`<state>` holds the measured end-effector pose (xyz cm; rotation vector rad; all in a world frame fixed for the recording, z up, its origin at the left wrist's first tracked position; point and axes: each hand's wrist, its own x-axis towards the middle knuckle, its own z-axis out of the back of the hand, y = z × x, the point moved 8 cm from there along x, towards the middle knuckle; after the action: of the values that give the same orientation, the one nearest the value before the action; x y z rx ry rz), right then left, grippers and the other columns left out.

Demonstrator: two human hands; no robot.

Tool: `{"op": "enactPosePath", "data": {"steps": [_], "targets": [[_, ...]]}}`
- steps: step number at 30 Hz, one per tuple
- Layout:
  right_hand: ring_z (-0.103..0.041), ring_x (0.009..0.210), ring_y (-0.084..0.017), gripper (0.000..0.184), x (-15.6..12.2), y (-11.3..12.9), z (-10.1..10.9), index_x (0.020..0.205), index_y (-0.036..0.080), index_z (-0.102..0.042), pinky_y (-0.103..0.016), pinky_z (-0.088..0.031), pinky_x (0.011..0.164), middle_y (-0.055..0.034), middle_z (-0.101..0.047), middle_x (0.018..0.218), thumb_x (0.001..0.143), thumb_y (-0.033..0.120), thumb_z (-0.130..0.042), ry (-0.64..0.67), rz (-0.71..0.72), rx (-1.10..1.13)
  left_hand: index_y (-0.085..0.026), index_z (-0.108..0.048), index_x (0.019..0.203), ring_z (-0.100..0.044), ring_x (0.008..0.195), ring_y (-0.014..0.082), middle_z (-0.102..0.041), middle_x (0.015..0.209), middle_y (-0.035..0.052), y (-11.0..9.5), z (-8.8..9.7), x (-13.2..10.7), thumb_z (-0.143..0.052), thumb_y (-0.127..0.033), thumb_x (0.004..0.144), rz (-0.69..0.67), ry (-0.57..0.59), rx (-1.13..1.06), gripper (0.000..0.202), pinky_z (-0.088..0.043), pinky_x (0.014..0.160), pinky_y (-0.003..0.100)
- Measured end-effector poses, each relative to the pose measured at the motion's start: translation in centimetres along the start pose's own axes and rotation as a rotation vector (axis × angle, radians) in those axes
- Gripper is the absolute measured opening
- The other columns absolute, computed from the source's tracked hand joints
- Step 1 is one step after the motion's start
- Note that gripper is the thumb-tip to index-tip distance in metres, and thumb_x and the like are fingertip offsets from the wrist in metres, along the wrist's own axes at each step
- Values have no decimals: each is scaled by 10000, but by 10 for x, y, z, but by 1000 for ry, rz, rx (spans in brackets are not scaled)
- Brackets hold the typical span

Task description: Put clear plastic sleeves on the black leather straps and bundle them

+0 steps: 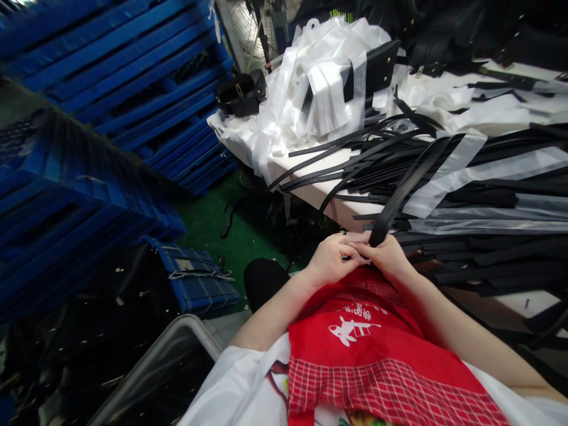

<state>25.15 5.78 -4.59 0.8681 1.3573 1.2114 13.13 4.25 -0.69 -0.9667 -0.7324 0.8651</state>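
My left hand point(331, 259) and my right hand point(387, 255) meet just above my red apron point(377, 343), fingers closed together. Both pinch the near end of a long black strap point(402, 192) that rises from my fingertips up and to the right onto the table. The strap's far part lies over a heap of several similar black straps point(479, 189) spread across the white table point(341, 210).
Clear plastic bags point(319, 83) are piled at the table's far left, with a rolled black belt point(242, 93) beside them. Blue plastic pallets point(110, 89) are stacked at left. A bin point(164, 367) of dark items stands at the lower left on a green floor point(222, 225).
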Motion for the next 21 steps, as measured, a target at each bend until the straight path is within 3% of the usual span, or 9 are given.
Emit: {"op": "enactPosePath", "data": {"steps": [4,8,10,14,17,21], "targets": [[-504,553,-132,395,0,13,11,991,171,-732,-280,-439,554,-21,-616,669,785,502,-675,-43,-16,87,-195,-767,783,-688,853,187,-753,856,58,7,13,1,-669,-274,855,79,-57,46,145,-527,856,304],[-594,676,-171,453,6,24,27,975,188,-739,-281,-494,602,-63,-651,768,868,578,-534,8,-35,231,-187,-748,721,-674,781,155,-727,804,47,8,28,-6,-677,-262,845,104,-61,67,161,-523,758,251],[-621,687,-175,529,11,28,32,946,189,-746,-270,-512,600,-80,-675,804,883,650,-495,57,-59,196,-188,-751,732,-676,790,149,-724,827,45,8,33,-11,-688,-267,841,112,-64,73,149,-528,764,246],[-591,520,-157,646,18,36,35,831,164,-744,-240,-458,432,-82,-658,662,806,770,-524,83,-69,66,-178,-771,799,-694,915,171,-740,963,68,13,39,-21,-684,-259,845,130,-89,62,128,-542,837,268],[-573,469,-152,567,20,46,41,755,168,-736,-239,-440,386,-56,-651,610,734,729,-657,-34,-21,-39,-176,-774,813,-705,919,166,-756,984,69,14,38,-24,-679,-249,851,118,-89,25,126,-545,866,279],[-546,478,-128,446,20,59,43,778,191,-757,-220,-411,388,-24,-624,593,746,634,-711,-123,65,-160,-231,-774,799,-698,999,183,-772,955,15,8,34,-23,-700,-201,824,72,-48,80,84,-437,1085,402]]}}
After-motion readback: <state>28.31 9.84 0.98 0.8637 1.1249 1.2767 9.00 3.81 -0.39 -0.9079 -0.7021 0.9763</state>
